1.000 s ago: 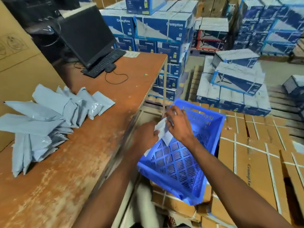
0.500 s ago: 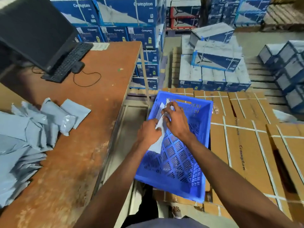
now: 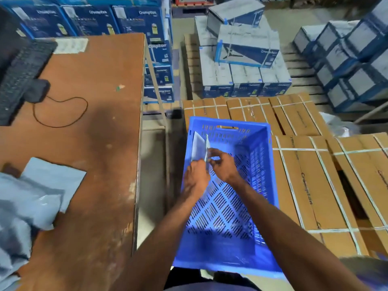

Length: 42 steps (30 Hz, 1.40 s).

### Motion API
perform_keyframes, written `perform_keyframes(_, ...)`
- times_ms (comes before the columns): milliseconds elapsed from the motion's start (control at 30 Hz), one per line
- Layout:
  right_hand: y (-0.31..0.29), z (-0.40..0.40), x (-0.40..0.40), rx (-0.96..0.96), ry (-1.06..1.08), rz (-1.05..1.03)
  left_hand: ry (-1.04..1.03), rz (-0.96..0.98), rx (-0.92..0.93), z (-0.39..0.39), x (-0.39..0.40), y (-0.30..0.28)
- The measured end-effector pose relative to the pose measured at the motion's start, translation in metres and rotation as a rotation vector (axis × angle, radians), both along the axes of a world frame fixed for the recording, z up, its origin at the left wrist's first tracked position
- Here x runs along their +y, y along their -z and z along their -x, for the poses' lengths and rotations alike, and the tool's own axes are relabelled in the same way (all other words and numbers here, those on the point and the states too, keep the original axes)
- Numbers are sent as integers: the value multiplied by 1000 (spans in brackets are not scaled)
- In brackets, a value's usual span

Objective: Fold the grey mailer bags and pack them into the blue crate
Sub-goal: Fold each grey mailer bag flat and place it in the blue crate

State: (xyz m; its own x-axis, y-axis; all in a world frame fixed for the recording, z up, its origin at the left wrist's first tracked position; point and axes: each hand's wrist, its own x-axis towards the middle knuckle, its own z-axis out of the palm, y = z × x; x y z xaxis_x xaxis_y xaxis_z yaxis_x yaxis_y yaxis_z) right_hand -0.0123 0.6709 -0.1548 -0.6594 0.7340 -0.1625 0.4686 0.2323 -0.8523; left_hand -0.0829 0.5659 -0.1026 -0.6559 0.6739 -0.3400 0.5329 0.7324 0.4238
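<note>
A folded grey mailer bag (image 3: 199, 147) stands on edge against the left inner wall of the blue crate (image 3: 270, 185). My left hand (image 3: 196, 178) grips its lower part from the left. My right hand (image 3: 220, 164) pinches its near edge with thumb and fingers. Both hands are inside the crate, close together. A pile of unfolded grey mailer bags (image 3: 33, 198) lies on the brown table (image 3: 98, 143) at the lower left.
A black keyboard (image 3: 19, 76), mouse (image 3: 38, 90) and looped cable sit at the table's far left. The crate rests on strapped brown cartons (image 3: 319, 185). Stacks of blue Crompton boxes (image 3: 245, 66) fill the floor behind and to the right.
The view has tilted down and to the right. Both hands have carried the folded bag deeper into the crate, and it now stands against the left wall.
</note>
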Motion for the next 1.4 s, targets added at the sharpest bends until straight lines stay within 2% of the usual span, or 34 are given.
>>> perform_keyframes(167,18,12,11,-36,18,23,42,81,33,2,22,13)
perform_keyframes(367,46,18,31,-68,28,142,80,141,92,13,38,38)
perform_keyframes(667,72,20,38,-38,3,193,41,123,85,11,41,55)
perform_keyframes(767,53,22,34,-61,19,187,-4,75,110,7,40,56)
perform_keyframes(900,27,8,22,-55,-14,67,58,90,254,-6,27,52)
perform_keyframes(1167,-6,-64,-6,-244,-52,-276,120,68,195,-50,-16,30)
perform_keyframes(1400,-21,-157,-52,-355,-143,-472,149,-29,183,-113,-58,20)
